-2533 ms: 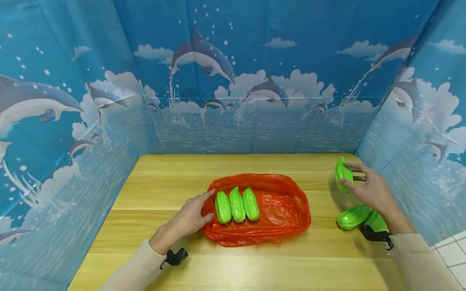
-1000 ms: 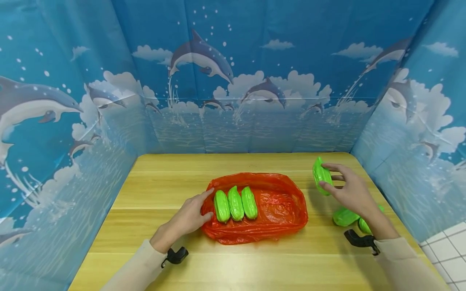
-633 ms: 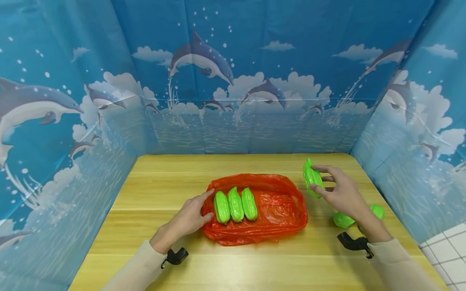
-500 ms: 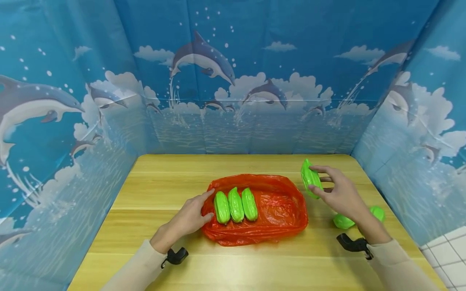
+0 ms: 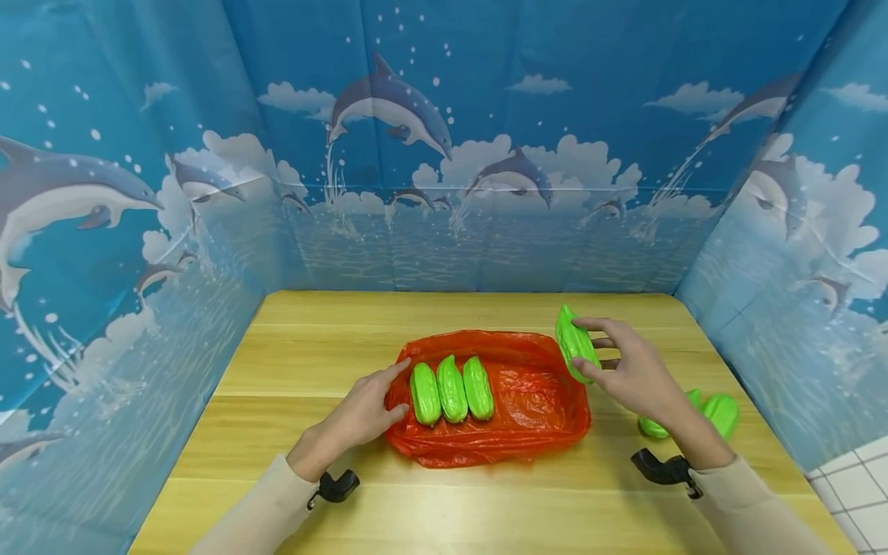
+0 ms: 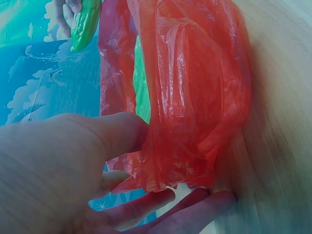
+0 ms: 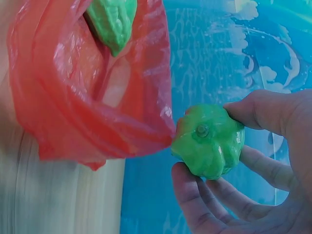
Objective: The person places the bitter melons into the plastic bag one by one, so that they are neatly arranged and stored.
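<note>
My right hand [image 5: 633,370] grips a bright green, ridged bitter melon [image 5: 576,343] between thumb and fingers, raised by the right rim of an opened red plastic bag [image 5: 527,447]. In the right wrist view the bitter melon [image 7: 207,144] shows its stem end against the bag's edge. At the bag's left end my left hand [image 5: 361,408] holds it, thumb and index finger spread at the rim. The left wrist view has the bag [image 6: 190,97] between the thumb and the other fingers. Inside the bag's left half, three bitter melons [image 5: 452,389] lie side by side; its right half shows bare plastic.
Two more bitter melons [image 5: 721,415] lie on the wooden table [image 5: 444,509] at the right, partly behind my right forearm. Dolphin-print sheeting [image 5: 444,231] encloses the table's back and sides. Each wrist wears a black mount [image 5: 338,487].
My right hand has carried the bitter melon leftward from the table's right side to the bag's right rim. The left hand, the bag and the bitter melons inside have stayed put.
</note>
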Available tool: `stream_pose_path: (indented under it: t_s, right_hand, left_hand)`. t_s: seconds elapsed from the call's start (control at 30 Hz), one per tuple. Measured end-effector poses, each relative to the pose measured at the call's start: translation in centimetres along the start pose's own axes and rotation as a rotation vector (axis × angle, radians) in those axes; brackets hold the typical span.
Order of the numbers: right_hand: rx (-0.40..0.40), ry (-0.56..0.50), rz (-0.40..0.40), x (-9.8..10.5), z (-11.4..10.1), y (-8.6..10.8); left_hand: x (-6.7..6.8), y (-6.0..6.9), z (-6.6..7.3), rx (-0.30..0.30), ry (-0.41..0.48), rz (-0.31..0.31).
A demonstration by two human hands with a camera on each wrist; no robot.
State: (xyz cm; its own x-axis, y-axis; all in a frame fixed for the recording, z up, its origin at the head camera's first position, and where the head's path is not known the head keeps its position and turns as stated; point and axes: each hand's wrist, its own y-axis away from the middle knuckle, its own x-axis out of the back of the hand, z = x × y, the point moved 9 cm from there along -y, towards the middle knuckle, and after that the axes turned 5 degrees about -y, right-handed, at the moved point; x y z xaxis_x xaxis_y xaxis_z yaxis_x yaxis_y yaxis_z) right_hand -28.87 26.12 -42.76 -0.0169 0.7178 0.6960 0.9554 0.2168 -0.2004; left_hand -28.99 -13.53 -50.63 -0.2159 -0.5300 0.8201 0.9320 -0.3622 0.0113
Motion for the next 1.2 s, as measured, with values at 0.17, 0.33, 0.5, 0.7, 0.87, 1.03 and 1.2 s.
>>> stream_pose_path:
  t_s: [0.17, 0.33, 0.5, 0.7, 0.87, 1.03, 1.2]
  right_hand:
    - [0.015, 0.006, -0.014, -0.5, -1.0, -0.1]
    - [0.034, 0.003, -0.029, -1.2, -1.7, -0.1]
    - [0.044, -0.011, -0.05, -2.0, -2.2, 0.0]
    - [0.058, -0.013, -0.07, -2.6, -2.9, 0.0]
    - [0.081, -0.017, -0.087, -3.2, -3.5, -0.2]
    - [0.101, -0.002, -0.098, -3.8, -3.9, -0.3]
    - [0.103, -0.02, -0.122, -4.6, -4.1, -0.5]
  left_hand:
    - [-0.2, 0.0, -0.1, 0.01, 0.01, -0.007]
    - [-0.1, 0.0, -0.1, 0.008, 0.01, -0.004]
    - [0.0, 0.1, 0.1, 0.006, 0.003, -0.009]
    - [0.0, 0.1, 0.1, -0.004, 0.013, -0.009]
    - [-0.1, -0.1, -0.4, -0.061, 0.009, 0.006]
    - [0.2, 0.2, 0.2, -0.026, 0.022, -0.003]
    - [0.3, 0.1, 0.4, -0.003, 0.004, -0.003]
